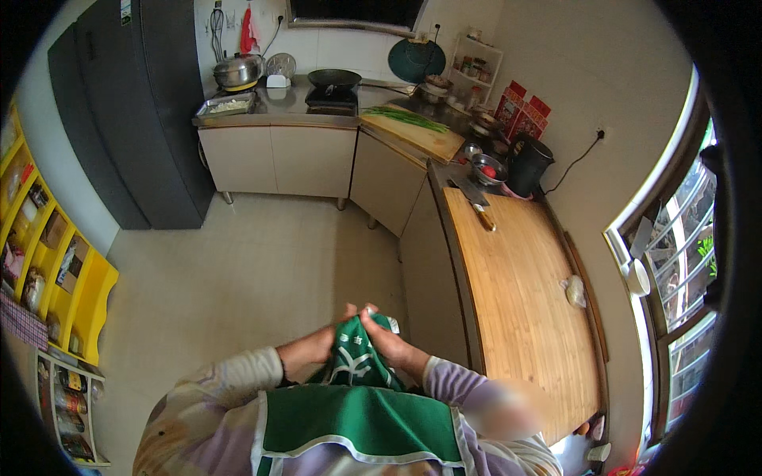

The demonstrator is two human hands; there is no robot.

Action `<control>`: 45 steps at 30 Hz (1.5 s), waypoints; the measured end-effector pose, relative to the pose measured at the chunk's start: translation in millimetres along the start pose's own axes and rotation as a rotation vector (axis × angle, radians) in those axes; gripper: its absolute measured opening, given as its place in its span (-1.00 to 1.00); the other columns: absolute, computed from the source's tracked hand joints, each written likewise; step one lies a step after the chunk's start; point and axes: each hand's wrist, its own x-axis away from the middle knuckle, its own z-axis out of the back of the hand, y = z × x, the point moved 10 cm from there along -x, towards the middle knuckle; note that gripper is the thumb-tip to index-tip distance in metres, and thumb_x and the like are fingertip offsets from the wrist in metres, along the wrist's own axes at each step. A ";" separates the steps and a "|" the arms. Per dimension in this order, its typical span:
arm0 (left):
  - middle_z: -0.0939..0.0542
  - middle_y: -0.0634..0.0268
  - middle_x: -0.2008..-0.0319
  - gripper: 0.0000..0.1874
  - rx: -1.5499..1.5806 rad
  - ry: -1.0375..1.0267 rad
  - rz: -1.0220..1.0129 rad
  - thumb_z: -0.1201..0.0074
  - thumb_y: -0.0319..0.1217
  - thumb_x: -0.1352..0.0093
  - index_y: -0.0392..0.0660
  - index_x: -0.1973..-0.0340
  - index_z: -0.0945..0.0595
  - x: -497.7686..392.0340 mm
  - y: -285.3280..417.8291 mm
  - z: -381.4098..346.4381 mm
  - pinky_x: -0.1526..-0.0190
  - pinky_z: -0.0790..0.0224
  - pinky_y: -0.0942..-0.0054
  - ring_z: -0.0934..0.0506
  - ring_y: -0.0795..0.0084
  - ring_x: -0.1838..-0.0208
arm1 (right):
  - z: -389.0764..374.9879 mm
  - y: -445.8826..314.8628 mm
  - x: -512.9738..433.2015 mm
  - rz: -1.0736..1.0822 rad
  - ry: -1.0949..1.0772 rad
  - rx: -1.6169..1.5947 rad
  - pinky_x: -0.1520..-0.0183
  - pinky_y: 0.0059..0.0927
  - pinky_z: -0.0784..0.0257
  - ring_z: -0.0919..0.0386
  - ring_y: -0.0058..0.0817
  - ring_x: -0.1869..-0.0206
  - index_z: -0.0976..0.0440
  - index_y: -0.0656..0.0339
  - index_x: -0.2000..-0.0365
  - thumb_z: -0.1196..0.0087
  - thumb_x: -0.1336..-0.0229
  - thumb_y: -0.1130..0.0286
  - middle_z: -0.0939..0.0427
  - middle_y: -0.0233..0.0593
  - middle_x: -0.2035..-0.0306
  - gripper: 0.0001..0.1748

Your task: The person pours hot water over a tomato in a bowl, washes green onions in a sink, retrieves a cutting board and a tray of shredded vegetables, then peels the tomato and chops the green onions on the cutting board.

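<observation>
A green apron (357,410) with white trim covers my chest. Both hands grip its lower part, bunched up in front of me, where white printing shows on the cloth. My left hand (314,351) holds the bunch from the left side, and my right hand (388,344) closes on it from the right. The fingertips almost meet at the top of the gathered fabric; some fingers are hidden behind it. To the right of my hands lies a large wooden board (530,285) on the counter, with a cleaver (479,208) near its far edge.
Ahead, a wok (334,78) and a steel pot (239,71) stand on the counter. Green stalks (408,118) lie on a smaller cutting board (381,124). A black kettle (528,165) is beside a metal bowl (489,162). Yellow shelves (98,285) line the left.
</observation>
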 end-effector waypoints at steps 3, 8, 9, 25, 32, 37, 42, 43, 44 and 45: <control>-0.58 0.34 0.37 -0.51 -0.131 0.138 -0.004 0.15 0.06 -0.36 -0.13 0.27 -0.58 -39.0 36.7 24.3 0.27 -0.41 0.47 -0.50 0.51 0.36 | 4.9 -51.4 -26.1 0.060 -0.018 0.220 -0.11 -0.43 -0.27 -0.38 -0.36 -0.02 -0.29 0.43 -0.02 0.51 -0.15 -0.34 -0.42 -0.05 0.03 -0.05; -0.52 0.37 0.54 -0.49 -0.535 0.317 -0.261 0.13 0.01 -0.36 -0.23 0.44 -0.58 -79.6 120.4 66.4 0.37 -0.29 0.47 -0.40 0.58 0.45 | 2.3 -104.4 -94.2 0.177 -0.075 0.505 -0.31 -0.43 0.08 -0.06 -0.27 -0.28 -0.09 0.45 -0.16 0.61 -0.15 -0.35 -0.17 0.06 -0.19 0.00; -0.51 0.37 0.55 -0.47 -0.591 0.339 -0.252 0.14 0.01 -0.37 -0.26 0.46 -0.57 -93.1 132.7 73.8 0.37 -0.28 0.46 -0.39 0.58 0.45 | 9.0 -111.4 -108.0 0.170 -0.063 0.484 -0.31 -0.44 0.07 -0.07 -0.27 -0.27 -0.10 0.44 -0.16 0.61 -0.15 -0.34 -0.19 0.05 -0.18 -0.01; -0.55 -0.09 0.44 -0.33 -1.508 0.428 -0.032 0.40 0.15 -0.35 -0.20 0.42 -0.59 -357.7 316.6 92.8 0.21 -0.27 0.08 -0.50 -0.11 0.25 | 279.8 -326.6 -204.2 0.381 0.074 0.514 0.04 -0.41 -0.39 -0.48 -0.46 0.13 -0.35 0.20 -0.05 0.04 -0.20 0.06 -0.54 -0.21 0.15 -0.47; -0.16 -0.04 -0.26 -0.13 -1.607 0.192 -0.019 0.21 0.28 -0.22 0.01 -0.29 -0.13 -497.9 406.2 92.9 -0.27 0.01 0.24 -0.12 0.02 -0.32 | 453.7 -319.0 -77.0 0.042 1.311 1.241 -0.03 -0.11 -0.28 -0.41 -0.12 0.08 -0.42 0.23 0.10 -0.17 0.03 0.22 -0.42 0.00 0.05 -0.52; -0.18 0.01 -0.25 -0.15 -1.997 0.107 -0.578 -0.06 0.08 -0.18 -0.12 -0.25 -0.18 -596.8 544.6 47.4 -0.25 -0.04 0.18 -0.16 0.01 -0.29 | 461.2 -285.4 -77.8 0.125 1.273 0.807 0.35 -0.23 -0.35 -0.42 -0.19 0.39 -0.44 0.24 0.19 -0.16 0.21 0.47 -0.41 -0.08 0.35 -0.57; -0.21 0.08 -0.25 -0.18 -2.113 0.032 -0.534 -0.03 0.03 -0.21 -0.16 -0.25 -0.16 -702.6 625.3 44.7 -0.23 -0.08 0.21 -0.19 0.13 -0.29 | 432.4 -295.7 -72.1 -0.012 1.599 0.859 0.49 -0.27 -0.30 -0.38 -0.27 0.54 -0.37 0.27 0.45 -0.02 0.29 0.57 -0.36 -0.14 0.55 -0.77; -0.21 0.07 -0.25 -0.19 -2.097 -0.018 -0.566 -0.02 0.03 -0.22 -0.16 -0.25 -0.16 -719.9 632.5 38.8 -0.24 -0.06 0.23 -0.19 0.13 -0.29 | 423.3 -299.0 -72.6 -0.039 1.647 0.856 0.49 -0.27 -0.30 -0.38 -0.29 0.55 -0.34 0.27 0.49 -0.01 0.30 0.56 -0.35 -0.14 0.57 -0.80; -0.20 0.06 -0.25 -0.20 -2.085 -0.058 -0.586 -0.01 0.02 -0.24 -0.16 -0.25 -0.15 -734.9 636.6 34.6 -0.26 -0.04 0.25 -0.19 0.12 -0.29 | 415.3 -295.2 -72.0 -0.141 1.694 0.793 0.52 -0.31 -0.27 -0.34 -0.31 0.60 -0.34 0.26 0.51 0.00 0.29 0.56 -0.34 -0.15 0.62 -0.82; -0.20 0.05 -0.26 -0.21 -2.070 -0.093 -0.604 0.00 0.02 -0.25 -0.16 -0.25 -0.15 -748.1 639.2 31.7 -0.27 -0.02 0.27 -0.19 0.11 -0.29 | 398.6 -301.6 -72.1 -0.074 1.764 0.747 0.58 -0.37 -0.22 -0.30 -0.41 0.65 -0.32 0.25 0.54 -0.02 0.27 0.55 -0.30 -0.22 0.68 -0.85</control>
